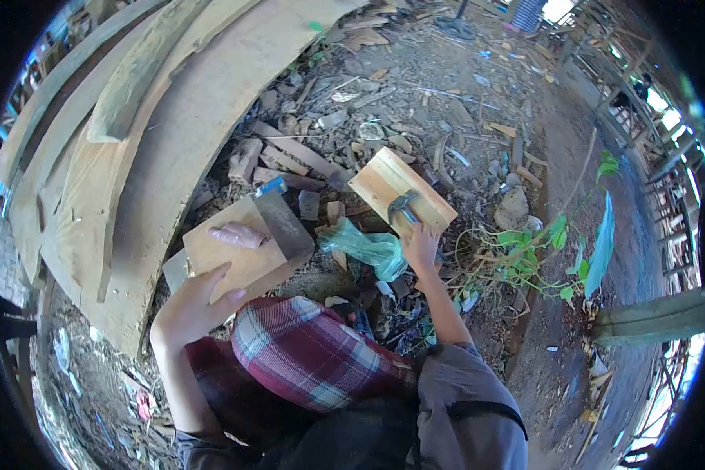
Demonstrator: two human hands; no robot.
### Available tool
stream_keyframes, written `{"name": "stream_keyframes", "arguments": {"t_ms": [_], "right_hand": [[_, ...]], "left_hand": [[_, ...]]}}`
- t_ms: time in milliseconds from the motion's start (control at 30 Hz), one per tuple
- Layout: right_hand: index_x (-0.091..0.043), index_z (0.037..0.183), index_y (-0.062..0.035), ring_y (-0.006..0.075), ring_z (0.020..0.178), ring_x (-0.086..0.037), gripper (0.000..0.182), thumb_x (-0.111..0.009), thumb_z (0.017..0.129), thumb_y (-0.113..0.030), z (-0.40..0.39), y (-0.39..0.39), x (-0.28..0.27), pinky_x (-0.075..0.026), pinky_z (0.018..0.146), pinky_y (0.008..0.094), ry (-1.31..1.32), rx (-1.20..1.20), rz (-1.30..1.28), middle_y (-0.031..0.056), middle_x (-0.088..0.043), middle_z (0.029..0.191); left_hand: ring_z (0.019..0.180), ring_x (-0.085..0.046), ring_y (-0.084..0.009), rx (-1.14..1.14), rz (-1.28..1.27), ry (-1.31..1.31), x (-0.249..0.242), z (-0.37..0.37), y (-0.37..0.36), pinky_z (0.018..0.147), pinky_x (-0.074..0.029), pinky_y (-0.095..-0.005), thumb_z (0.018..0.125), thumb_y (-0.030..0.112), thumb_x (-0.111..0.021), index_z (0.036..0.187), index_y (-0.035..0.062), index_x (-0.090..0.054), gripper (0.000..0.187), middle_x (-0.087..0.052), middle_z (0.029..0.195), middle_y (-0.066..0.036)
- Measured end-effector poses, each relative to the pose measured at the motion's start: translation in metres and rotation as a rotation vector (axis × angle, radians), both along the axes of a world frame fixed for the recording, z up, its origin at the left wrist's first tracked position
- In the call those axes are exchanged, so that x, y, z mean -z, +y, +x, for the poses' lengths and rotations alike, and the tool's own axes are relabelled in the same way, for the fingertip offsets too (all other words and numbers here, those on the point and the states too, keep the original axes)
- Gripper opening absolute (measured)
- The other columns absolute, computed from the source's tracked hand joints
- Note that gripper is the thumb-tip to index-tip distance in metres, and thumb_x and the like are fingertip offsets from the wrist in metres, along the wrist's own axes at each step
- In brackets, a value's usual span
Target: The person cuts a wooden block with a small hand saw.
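Observation:
My left hand point(189, 307) has its fingers apart, at the near edge of a flat brown board point(204, 254). A crumpled pinkish plastic bag point(240, 235) lies on that board, beyond my fingertips. My right hand point(421, 247) is closed around the handle of a claw hammer point(402, 205), though the fingers partly hide the grip. Under the hammer's head is a pale wooden piece with raised edges point(380, 176), tilted on the ground. Between my hands lies a crumpled green plastic bag point(364, 249).
Large curved timber planks point(204, 102) lean along the left. Wood scraps point(298, 157) and stones litter the dirt ahead. A leafy plant point(525, 247) grows at the right, near a wooden post point(650, 317). Plaid cloth point(313, 352) covers my knee.

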State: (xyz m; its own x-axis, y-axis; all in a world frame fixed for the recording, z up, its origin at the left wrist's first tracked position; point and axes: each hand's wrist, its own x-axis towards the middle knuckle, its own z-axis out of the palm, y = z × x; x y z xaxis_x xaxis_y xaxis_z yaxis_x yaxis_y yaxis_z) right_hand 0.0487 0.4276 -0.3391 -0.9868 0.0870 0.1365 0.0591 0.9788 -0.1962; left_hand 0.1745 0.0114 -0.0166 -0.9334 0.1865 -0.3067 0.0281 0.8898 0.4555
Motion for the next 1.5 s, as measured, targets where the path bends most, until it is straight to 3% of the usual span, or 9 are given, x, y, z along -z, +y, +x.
{"name": "stream_keyframes", "arguments": {"t_ms": [200, 333, 467, 700, 833, 1067, 1167, 1333, 1500], "right_hand": [[-0.019, 0.143, -0.0039, 0.0341, 0.114, -0.05, 0.091, -0.064, 0.075, -0.045, 0.012, -0.047, 0.0, -0.02, 0.104, 0.0567, -0.517, -0.3, 0.257, 0.0175, -0.062, 0.106], [-0.059, 0.11, 0.0028, 0.0338, 0.082, -0.064, 0.051, -0.061, 0.073, -0.032, -0.044, -0.037, -0.025, -0.046, 0.086, 0.0431, -0.627, -0.358, -0.042, 0.0173, -0.066, 0.085], [-0.06, 0.07, 0.0059, 0.0243, 0.057, -0.059, 0.032, -0.058, 0.072, -0.025, -0.094, -0.069, -0.132, -0.045, 0.055, 0.0384, -0.535, -0.626, -0.249, 0.0175, -0.06, 0.062], [-0.061, 0.071, 0.0016, 0.0112, 0.053, -0.048, 0.022, -0.055, 0.068, -0.019, -0.088, -0.129, -0.33, -0.037, 0.048, 0.0317, -0.768, -0.987, 0.008, 0.0036, -0.054, 0.057], [-0.064, 0.083, -0.0001, 0.0107, 0.065, -0.056, 0.017, -0.057, 0.073, -0.013, -0.092, -0.119, -0.393, -0.045, 0.058, 0.0264, -0.696, -1.001, -0.499, 0.0037, -0.063, 0.075], [-0.051, 0.114, 0.0038, 0.0236, 0.096, -0.06, 0.044, -0.049, 0.09, -0.033, -0.108, -0.111, -0.423, -0.05, 0.082, 0.0352, -0.708, -0.568, -1.665, 0.0154, -0.06, 0.107], [-0.044, 0.122, 0.0004, 0.0269, 0.1, -0.057, 0.04, -0.047, 0.09, -0.023, -0.094, -0.111, -0.42, -0.047, 0.086, 0.0361, 0.125, -0.473, -1.758, 0.0178, -0.055, 0.113], [-0.048, 0.122, -0.0091, 0.0256, 0.117, -0.047, 0.048, -0.051, 0.075, -0.001, -0.004, -0.184, -0.395, -0.032, 0.098, 0.0455, 0.999, -0.931, 0.143, 0.0108, -0.052, 0.123], [-0.05, 0.125, -0.0093, 0.022, 0.122, -0.043, 0.047, -0.057, 0.079, -0.013, -0.033, -0.207, -0.36, -0.024, 0.104, 0.048, 0.988, -0.912, 0.213, 0.01, -0.06, 0.112]], "left_hand": [[0.111, -0.052, -0.0366, -0.008, -0.025, -0.033, 0.017, -0.009, -0.003, 0.094, -0.042, -0.0375, 0.086, 0.045, -0.054, 0.125, -0.0039, -0.047, 0.062, -0.054, 0.117, -0.026], [0.113, -0.051, -0.0354, 0.043, -0.046, -0.083, 0.012, -0.017, 0.005, 0.096, -0.04, -0.0372, 0.085, 0.047, -0.053, 0.124, -0.0009, -0.049, 0.062, -0.054, 0.12, -0.023], [0.124, -0.041, -0.0331, 0.223, -0.149, -0.024, 0.038, -0.076, 0.016, 0.102, -0.034, -0.0376, 0.079, 0.045, -0.064, 0.133, -0.0004, -0.037, 0.076, -0.044, 0.131, -0.024], [0.137, -0.005, -0.0386, 0.317, 0.194, 0.085, 0.086, -0.138, 0.134, 0.11, -0.011, -0.0519, 0.053, 0.056, -0.08, 0.141, 0.0002, 0.013, 0.14, 0.0, 0.149, -0.022], [0.105, -0.056, -0.0213, 0.32, 1.006, 0.049, 0.088, -0.147, 0.142, 0.094, -0.042, -0.0342, 0.073, 0.035, -0.075, 0.115, 0.0015, -0.055, 0.058, -0.061, 0.109, -0.013], [0.085, -0.064, -0.0222, 0.192, 1.35, -0.186, 0.033, -0.171, 0.09, 0.084, -0.047, -0.0354, 0.085, 0.026, -0.057, 0.1, -0.0002, -0.055, 0.03, -0.062, 0.081, -0.007], [0.059, -0.058, -0.0179, 0.052, 1.365, -0.133, 0.024, -0.17, 0.057, 0.077, -0.047, -0.0345, 0.085, 0.026, -0.048, 0.065, 0.0089, -0.046, 0.026, -0.044, 0.055, -0.001], [0.037, -0.036, -0.009, 0.122, 1.2, -0.274, 0.001, -0.159, 0.01, 0.055, -0.044, -0.0283, 0.084, 0.028, -0.049, 0.061, 0.0118, -0.042, 0.029, -0.032, 0.046, 0.005], [0.035, -0.029, -0.0037, 0.394, 1.044, -0.581, -0.013, -0.148, 0.0, 0.039, -0.033, -0.0227, 0.087, 0.036, -0.049, 0.104, 0.0003, -0.054, 0.04, -0.026, 0.045, 0.01]]}}
